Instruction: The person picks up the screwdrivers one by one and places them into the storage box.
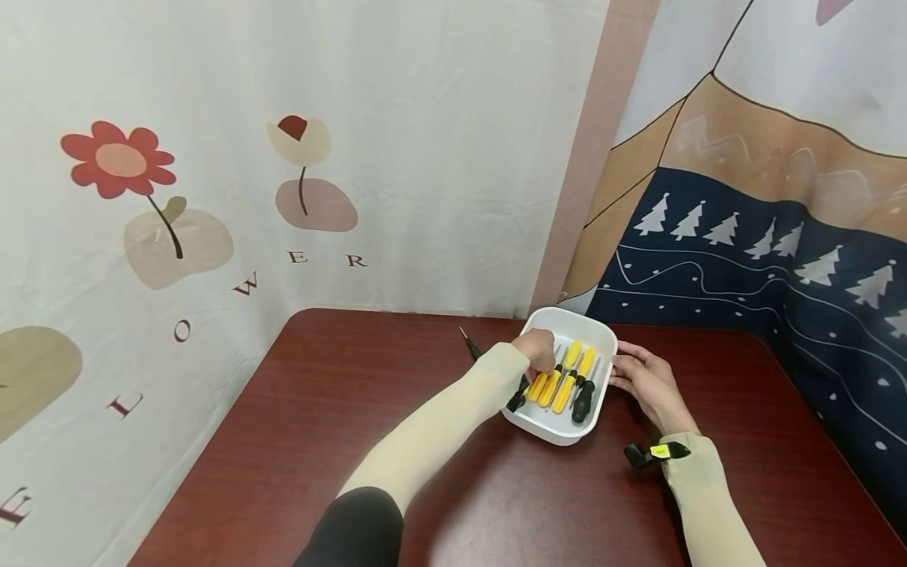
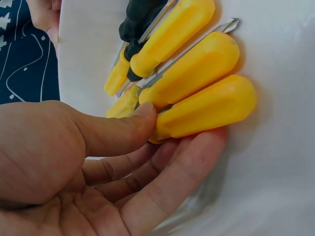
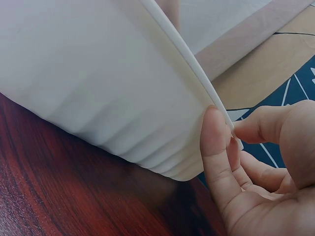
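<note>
My left hand (image 1: 536, 350) reaches into a white plastic tray (image 1: 549, 431). In the left wrist view, its thumb and fingers pinch the yellow-handled screwdriver (image 2: 211, 108) closest to them, near the narrow end of the handle. Other yellow-handled screwdrivers (image 1: 564, 391) lie beside it, and a black-handled screwdriver (image 1: 583, 402) rests at the right of the tray. More black handles (image 1: 516, 400) show at the tray's left, partly covered by my forearm. My right hand (image 1: 648, 382) grips the right rim of the tray between thumb and fingers, as the right wrist view shows.
A dark tool with a thin metal tip (image 1: 469, 343) lies on the table left of the tray, half hidden behind my left sleeve. The reddish-brown table (image 1: 305, 409) ends at printed curtains (image 1: 439, 157) at the back and sides.
</note>
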`<state>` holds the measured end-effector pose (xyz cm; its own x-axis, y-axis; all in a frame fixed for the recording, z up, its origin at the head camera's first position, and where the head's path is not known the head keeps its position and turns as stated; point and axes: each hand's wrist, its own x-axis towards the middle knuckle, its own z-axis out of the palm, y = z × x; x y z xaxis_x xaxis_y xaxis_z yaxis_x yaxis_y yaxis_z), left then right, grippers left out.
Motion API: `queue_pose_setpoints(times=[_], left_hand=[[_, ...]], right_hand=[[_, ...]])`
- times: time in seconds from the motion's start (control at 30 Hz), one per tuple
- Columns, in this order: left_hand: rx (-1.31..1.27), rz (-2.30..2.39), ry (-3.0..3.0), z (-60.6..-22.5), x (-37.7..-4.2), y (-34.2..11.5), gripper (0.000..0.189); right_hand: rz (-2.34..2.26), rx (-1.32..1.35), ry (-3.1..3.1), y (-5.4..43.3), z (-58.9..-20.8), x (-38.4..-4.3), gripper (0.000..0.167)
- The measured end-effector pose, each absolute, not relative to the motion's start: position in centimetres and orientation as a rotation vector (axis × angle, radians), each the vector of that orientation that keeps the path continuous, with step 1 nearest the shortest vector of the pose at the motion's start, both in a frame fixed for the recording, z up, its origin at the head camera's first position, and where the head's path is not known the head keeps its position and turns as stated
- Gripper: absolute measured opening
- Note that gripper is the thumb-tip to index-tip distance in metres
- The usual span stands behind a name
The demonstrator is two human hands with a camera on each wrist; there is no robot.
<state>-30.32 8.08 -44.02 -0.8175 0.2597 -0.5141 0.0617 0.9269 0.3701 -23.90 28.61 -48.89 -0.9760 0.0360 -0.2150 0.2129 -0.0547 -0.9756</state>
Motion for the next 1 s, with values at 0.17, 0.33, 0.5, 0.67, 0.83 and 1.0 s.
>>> queue_pose_setpoints(times=[0.17, 0.33, 0.5, 0.67, 0.83, 1.0], left_hand=[[0.195, 0.461, 2.489, -43.78, -30.06, 8.14, 0.031], [0.186, 0.446, 2.484, -43.56, -29.91, 8.15, 0.031], [0.176, 0.423, 2.486, -43.42, -29.92, 8.27, 0.033], [0.170, 0.419, 2.483, -43.63, -30.16, 8.34, 0.036], [0.229, 0.395, 2.509, -43.63, -30.28, 8.25, 0.035], [0.351, 0.325, 2.574, -43.08, -29.67, 7.82, 0.033]], right_hand=[[-2.181, 0.271, 2.069, 28.65, -48.98, -23.88, 0.061], [-2.172, 0.276, 2.070, 28.63, -48.97, -23.86, 0.062], [-2.176, 0.275, 2.070, 28.59, -48.99, -23.84, 0.061], [-2.183, 0.279, 2.065, 28.59, -49.05, -23.84, 0.060], [-2.164, 0.280, 2.084, 28.77, -49.04, -23.81, 0.058], [-2.160, 0.274, 2.083, 28.76, -49.03, -23.81, 0.058]])
